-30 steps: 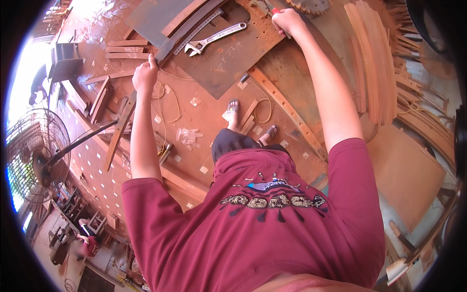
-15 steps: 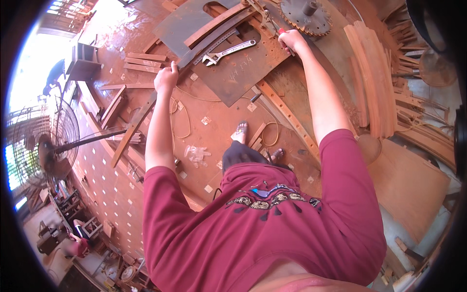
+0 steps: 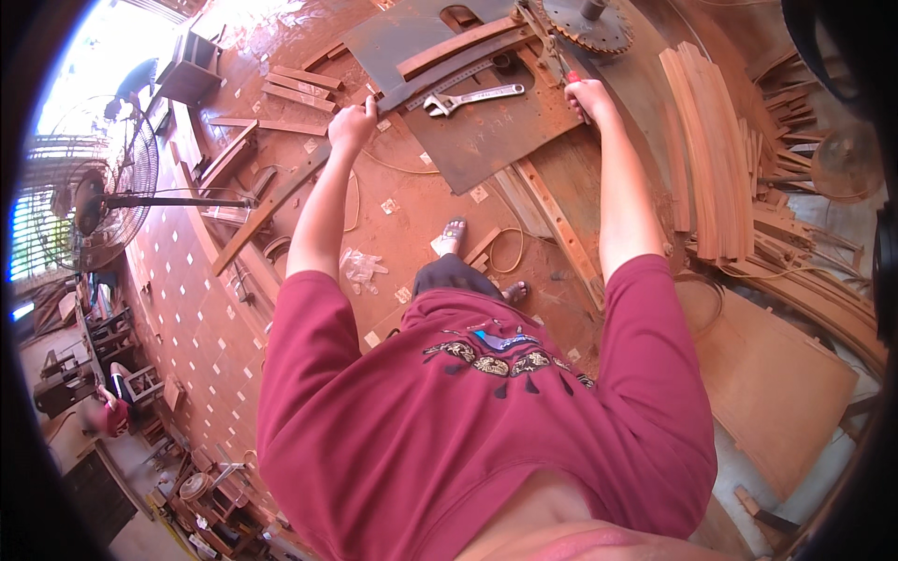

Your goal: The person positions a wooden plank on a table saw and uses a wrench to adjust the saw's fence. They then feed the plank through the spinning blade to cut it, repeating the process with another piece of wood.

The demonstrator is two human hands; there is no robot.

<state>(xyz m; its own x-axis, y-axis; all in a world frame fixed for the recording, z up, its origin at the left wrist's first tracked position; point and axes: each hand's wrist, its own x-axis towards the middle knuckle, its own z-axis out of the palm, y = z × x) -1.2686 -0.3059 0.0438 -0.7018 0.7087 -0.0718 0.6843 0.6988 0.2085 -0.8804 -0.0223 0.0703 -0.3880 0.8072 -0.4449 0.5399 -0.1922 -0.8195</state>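
My left hand [image 3: 353,128] is closed at the near left end of a dark grey curved bar [image 3: 449,71], which lies across a grey metal machine table [image 3: 510,140]. My right hand [image 3: 592,97] is closed round a red-handled tool [image 3: 572,78] at the table's right side; its working end is too small to make out. Between my hands an adjustable wrench [image 3: 475,98] lies flat on the tabletop. Just beyond it are a steel ruler [image 3: 449,85] and a curved wooden strip [image 3: 456,50], the strip running along the bar's far side.
A toothed circular saw blade [image 3: 591,26] sits beyond my right hand. Curved wooden boards [image 3: 716,159] are stacked at the right. A standing fan [image 3: 94,201] and loose wood strips [image 3: 297,96] are at the left. A cable loop [image 3: 508,251] lies near my feet. Far lower left, a person [image 3: 114,411] sits.
The view has shifted, so the table and both hands appear farther right. Both hands keep their places at the bar's end and on the red-handled tool.
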